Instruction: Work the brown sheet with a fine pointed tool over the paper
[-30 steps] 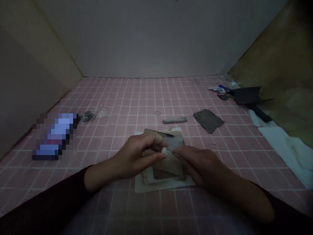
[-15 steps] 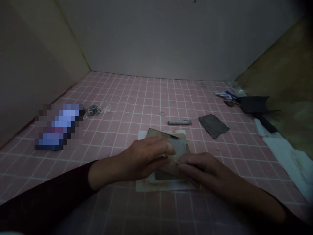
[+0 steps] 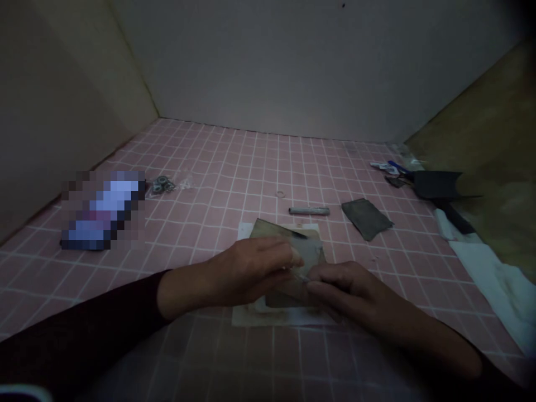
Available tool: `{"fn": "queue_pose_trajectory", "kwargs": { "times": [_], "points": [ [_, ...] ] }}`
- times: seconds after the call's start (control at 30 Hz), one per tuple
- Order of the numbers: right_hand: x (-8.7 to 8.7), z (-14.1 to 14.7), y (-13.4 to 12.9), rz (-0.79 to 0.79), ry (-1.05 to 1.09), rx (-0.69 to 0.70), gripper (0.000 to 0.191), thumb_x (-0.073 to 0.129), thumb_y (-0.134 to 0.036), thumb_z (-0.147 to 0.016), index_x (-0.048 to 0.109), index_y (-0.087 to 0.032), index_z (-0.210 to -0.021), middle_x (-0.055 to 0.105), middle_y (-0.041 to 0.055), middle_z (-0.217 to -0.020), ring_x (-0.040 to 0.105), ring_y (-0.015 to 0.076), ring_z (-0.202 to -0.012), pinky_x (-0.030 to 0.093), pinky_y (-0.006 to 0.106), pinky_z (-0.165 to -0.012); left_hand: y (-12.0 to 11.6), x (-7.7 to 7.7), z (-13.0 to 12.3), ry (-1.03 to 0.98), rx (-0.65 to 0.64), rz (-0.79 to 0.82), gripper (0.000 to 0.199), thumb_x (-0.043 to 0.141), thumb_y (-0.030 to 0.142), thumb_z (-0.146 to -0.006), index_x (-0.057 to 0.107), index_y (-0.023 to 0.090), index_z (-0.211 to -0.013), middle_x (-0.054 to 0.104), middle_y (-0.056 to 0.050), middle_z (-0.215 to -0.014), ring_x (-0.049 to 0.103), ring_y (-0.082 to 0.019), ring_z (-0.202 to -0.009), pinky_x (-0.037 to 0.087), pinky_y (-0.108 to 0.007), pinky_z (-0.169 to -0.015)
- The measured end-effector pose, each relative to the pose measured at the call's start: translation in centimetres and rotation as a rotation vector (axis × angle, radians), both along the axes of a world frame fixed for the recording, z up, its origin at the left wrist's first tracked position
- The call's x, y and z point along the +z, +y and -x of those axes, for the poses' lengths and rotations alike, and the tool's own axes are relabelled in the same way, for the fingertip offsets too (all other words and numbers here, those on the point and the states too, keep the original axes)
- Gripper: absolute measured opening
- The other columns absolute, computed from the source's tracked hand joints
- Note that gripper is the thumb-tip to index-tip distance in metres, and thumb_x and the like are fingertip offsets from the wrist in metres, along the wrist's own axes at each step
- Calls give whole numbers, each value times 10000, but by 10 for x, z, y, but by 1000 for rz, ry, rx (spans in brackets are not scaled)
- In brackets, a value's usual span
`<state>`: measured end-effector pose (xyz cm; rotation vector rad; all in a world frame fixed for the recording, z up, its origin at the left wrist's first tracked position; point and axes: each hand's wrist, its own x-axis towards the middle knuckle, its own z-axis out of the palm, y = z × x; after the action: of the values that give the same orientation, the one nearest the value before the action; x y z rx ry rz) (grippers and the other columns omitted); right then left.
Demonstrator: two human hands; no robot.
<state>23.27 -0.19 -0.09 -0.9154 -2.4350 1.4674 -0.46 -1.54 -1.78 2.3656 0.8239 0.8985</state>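
My left hand (image 3: pixel 257 268) reaches in from the left, its fingers closed together above a greyish sheet (image 3: pixel 285 300). My right hand (image 3: pixel 355 290) pinches at a small, thin, pale piece (image 3: pixel 302 277) beside the left fingertips. That piece is too dim and too covered to name. The left fingertips seem to meet it, though what they grip is hidden. Under both hands the grey sheet lies tilted on stained white paper (image 3: pixel 243 319). Beyond them lie a short grey tube (image 3: pixel 309 211) and a pale ring (image 3: pixel 280 194).
A rough dark grey sheet (image 3: pixel 367 219) lies right of the tube. Farther right are a black scoop-like object (image 3: pixel 438 184), small packets (image 3: pixel 383 166) and white paper (image 3: pixel 481 268). At left, a blurred lit device (image 3: pixel 111 212) lies near a clear bag of metal rings (image 3: pixel 162 185).
The camera view has tilted and shifted slightly. Both hands keep nearly the same place over the sheet, with only a small movement of the fingers.
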Motion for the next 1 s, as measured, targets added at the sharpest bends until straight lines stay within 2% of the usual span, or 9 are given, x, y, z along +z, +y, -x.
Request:
{"fn": "queue_pose_trajectory", "kwargs": {
  "times": [0.2, 0.27, 0.37, 0.43, 0.63, 0.7, 0.8, 0.87, 1.0],
  "points": [
    [-19, -1, -5, -568, 66, -96, 222, 405, -116, -955, 595, -140, -1067, 674, 78, -868, 642, 183, -761, 457, 275, -650, 2, 4, -1, -103, 65, 161, 135, 668, 218, -886, 602, 141, -975, 690, -17, -833, 672, -111, -730, 534, -182, -664],
    [-19, -1, -4, -492, 49, -75, 194, 409, -146, -972, 602, -150, -985, 646, 47, -792, 608, 158, -682, 436, 260, -608, 2, 3, -2, -78, 53, 141, 90, 637, 193, -900, 596, 146, -965, 694, -29, -862, 677, -121, -769, 539, -196, -689],
    [-9, -1, 0, -145, -13, 3, 331, 413, -266, -1021, 528, -184, -721, 512, -33, -597, 486, 98, -520, 376, 217, -513, 1, 0, -1, 15, -25, 58, 62, 541, 139, -933, 585, 152, -975, 691, -59, -927, 671, -148, -849, 543, -235, -735],
    [-5, -1, 1, -53, -10, 22, 381, 407, -291, -1028, 491, -188, -671, 481, -43, -567, 471, 89, -505, 371, 208, -505, 1, 0, -1, 32, -45, 40, 81, 519, 134, -939, 581, 156, -986, 688, -65, -935, 670, -154, -863, 542, -246, -739],
    [-16, 0, -6, -473, 62, -83, 204, 400, -131, -967, 595, -148, -1026, 664, 67, -873, 621, 167, -762, 439, 270, -661, 2, 3, -3, -65, 30, 158, 81, 645, 201, -893, 581, 163, -925, 708, -31, -860, 684, -132, -761, 540, -217, -679],
    [-14, 0, -5, -373, 24, -62, 197, 409, -179, -991, 587, -164, -907, 626, 27, -767, 581, 137, -663, 416, 248, -605, 2, 2, -3, -39, 16, 128, 52, 617, 170, -904, 582, 155, -939, 702, -43, -879, 682, -140, -795, 540, -226, -700],
    [-5, 0, 1, -43, -22, 13, 359, 397, -300, -1032, 489, -189, -702, 491, -40, -595, 480, 93, -533, 376, 210, -524, 1, -1, -2, 45, -59, 54, 68, 544, 135, -934, 585, 136, -988, 685, -73, -927, 672, -161, -868, 542, -252, -746],
    [-2, 0, 3, 16, -15, 31, 391, 390, -322, -1036, 473, -192, -677, 473, -45, -576, 472, 91, -523, 378, 205, -518, 1, -2, -2, 55, -66, 38, 85, 518, 131, -944, 586, 135, -995, 680, -76, -935, 669, -161, -875, 542, -253, -749],
    [-11, -2, -3, -392, 35, -73, 208, 410, -192, -996, 592, -169, -899, 632, 33, -766, 594, 146, -680, 435, 258, -633, 2, 1, -2, -54, 22, 125, 79, 619, 206, -910, 590, 154, -961, 693, -31, -862, 678, -134, -780, 539, -219, -690]
  ]
}}
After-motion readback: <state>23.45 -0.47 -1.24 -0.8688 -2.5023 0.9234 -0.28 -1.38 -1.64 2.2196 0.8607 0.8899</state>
